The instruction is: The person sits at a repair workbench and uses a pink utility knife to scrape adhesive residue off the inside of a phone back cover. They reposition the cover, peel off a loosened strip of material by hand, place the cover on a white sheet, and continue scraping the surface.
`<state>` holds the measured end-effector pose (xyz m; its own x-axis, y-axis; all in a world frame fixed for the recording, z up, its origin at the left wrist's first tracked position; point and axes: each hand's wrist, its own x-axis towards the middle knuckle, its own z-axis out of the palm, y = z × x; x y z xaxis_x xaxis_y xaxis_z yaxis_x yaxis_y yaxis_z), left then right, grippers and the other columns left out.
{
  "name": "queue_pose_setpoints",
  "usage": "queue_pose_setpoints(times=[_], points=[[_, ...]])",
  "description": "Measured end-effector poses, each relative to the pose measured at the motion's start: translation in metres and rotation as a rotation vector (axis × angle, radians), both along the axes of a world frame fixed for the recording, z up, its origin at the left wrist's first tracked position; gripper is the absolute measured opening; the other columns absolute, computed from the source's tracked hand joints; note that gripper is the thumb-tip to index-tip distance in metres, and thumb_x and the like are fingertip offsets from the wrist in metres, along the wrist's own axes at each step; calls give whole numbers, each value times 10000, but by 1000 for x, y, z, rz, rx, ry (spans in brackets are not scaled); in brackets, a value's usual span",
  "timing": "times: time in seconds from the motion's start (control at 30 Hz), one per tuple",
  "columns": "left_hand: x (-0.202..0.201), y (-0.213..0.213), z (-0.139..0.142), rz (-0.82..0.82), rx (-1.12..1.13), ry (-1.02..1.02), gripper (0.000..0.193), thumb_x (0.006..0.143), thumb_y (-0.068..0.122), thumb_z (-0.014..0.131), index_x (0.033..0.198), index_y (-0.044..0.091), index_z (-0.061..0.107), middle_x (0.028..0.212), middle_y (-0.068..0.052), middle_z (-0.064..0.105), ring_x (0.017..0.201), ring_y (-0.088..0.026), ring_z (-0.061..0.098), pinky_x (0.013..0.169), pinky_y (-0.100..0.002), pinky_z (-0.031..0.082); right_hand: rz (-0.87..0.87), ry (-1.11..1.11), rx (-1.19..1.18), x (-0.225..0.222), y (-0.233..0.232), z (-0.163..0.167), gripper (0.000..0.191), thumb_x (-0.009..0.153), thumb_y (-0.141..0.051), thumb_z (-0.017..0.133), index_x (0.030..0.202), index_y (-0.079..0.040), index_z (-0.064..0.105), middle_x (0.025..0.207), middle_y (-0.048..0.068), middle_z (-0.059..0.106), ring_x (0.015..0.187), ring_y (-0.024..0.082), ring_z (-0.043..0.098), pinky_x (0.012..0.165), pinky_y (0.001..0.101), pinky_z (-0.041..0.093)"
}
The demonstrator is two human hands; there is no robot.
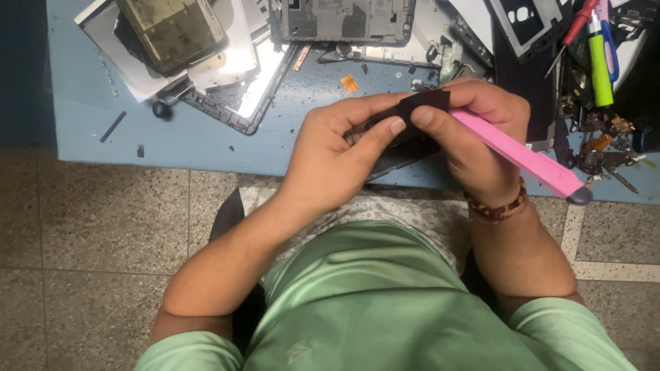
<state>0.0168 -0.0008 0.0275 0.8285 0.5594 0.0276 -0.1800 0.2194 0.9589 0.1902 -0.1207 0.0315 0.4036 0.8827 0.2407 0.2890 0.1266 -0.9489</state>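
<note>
Both hands meet over the front edge of a blue table [206, 141]. My left hand [330, 154] pinches a small flat black part [426, 103] between thumb and fingers. My right hand [474, 137] grips the same black part from the other side, thumb on top, and also holds a long pink tool [522, 154] whose grey tip sticks out to the lower right. Most of the black part is hidden by my fingers. A beaded bracelet [498, 206] sits on my right wrist.
Dismantled phone frames and screens [199, 48] lie at the back left, and a bare metal phone frame [344, 20] at the back middle. Screwdrivers and a green-handled tool [599, 62] lie among small parts at the right. A speckled floor [89, 227] shows below.
</note>
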Motion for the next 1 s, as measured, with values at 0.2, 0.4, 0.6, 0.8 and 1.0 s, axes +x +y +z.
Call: queue_pose_setpoints(times=[0.2,0.4,0.6,0.8,1.0], points=[[0,-1,-2,56,-70,83,259,1002,32,704,1252,-30,724,1038,-33,766,859,-21,625,762,-182,516,-45,187,-86,0,-5,-9,106,1067,-67,748,1083,37,736,941,54,738,816,65,645,774,186,519],[-3,-3,-5,86,-58,123,231,978,39,734,1199,-27,750,929,2,746,783,-1,594,695,-170,493,35,-124,-37,4,3,8,148,952,-37,774,1064,24,700,1047,80,702,936,116,658,857,220,532],[-4,-4,-5,93,-89,110,194,948,38,759,1131,-24,746,926,-12,756,811,-8,651,717,-169,534,107,-222,-64,6,0,15,134,946,7,832,1043,32,744,937,100,733,817,129,692,736,203,535],[-8,-3,2,130,-53,188,154,924,59,792,1049,-25,761,810,20,696,682,6,544,579,-170,429,-13,-93,-146,9,-9,-2,211,908,15,875,846,7,673,767,62,683,652,57,570,597,186,424],[-6,-1,4,133,-171,149,199,890,107,823,873,19,645,713,31,647,594,1,579,522,-183,463,-42,57,-130,14,-16,-7,286,1036,-78,798,797,2,663,746,23,663,643,40,564,601,182,428]])
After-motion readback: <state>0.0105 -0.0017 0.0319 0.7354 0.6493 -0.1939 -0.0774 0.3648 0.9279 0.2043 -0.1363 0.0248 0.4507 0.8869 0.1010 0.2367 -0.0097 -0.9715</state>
